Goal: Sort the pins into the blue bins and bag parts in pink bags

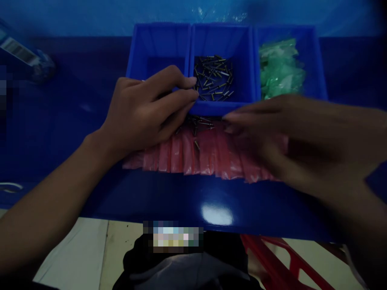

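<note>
A row of small pink plastic bags [199, 155] lies fanned out on the blue table [169, 197]. A few dark metal screws [199, 123] rest on the bags' upper edge. My left hand [145, 110] lies over the left end of the bags, fingers curled and close together, tips reaching the front rim of the middle blue bin [223, 108], which holds several more screws [213, 78]. My right hand [296, 137] is blurred by motion over the right end of the bags, fingers stretched toward the loose screws.
Left of the middle bin stands another blue bin [159, 48] that looks bare. The right blue bin [314, 60] holds green plastic bags [279, 68]. A blurred object [27, 58] lies at the far left. A red stool frame [281, 262] shows below the table edge.
</note>
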Demonstrator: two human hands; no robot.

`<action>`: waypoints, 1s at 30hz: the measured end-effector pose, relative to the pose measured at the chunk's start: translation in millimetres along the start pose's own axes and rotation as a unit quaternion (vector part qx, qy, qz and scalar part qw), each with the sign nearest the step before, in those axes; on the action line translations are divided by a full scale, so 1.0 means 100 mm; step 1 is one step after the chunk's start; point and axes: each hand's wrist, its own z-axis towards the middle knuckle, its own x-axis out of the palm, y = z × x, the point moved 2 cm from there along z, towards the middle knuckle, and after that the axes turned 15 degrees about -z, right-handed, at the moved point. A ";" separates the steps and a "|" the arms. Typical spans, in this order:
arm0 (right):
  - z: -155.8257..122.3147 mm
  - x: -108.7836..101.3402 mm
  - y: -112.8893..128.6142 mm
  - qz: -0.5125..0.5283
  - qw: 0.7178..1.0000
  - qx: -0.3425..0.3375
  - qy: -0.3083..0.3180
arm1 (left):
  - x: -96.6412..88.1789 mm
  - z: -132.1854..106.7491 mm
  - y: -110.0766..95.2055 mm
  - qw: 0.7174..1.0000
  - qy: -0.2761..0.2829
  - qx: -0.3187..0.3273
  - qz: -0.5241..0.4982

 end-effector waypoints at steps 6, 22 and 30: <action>-0.06 0.19 -0.10 -0.142 0.974 -0.166 0.053 | 0.02 0.00 0.01 1.000 -0.011 0.009 -0.010; 0.02 0.19 -0.01 -0.108 0.988 -0.106 0.029 | 0.01 -0.03 0.01 1.000 0.009 -0.019 -0.018; 0.02 0.05 0.02 0.079 0.987 0.137 -0.023 | -0.01 -0.03 0.01 1.000 0.016 -0.019 -0.007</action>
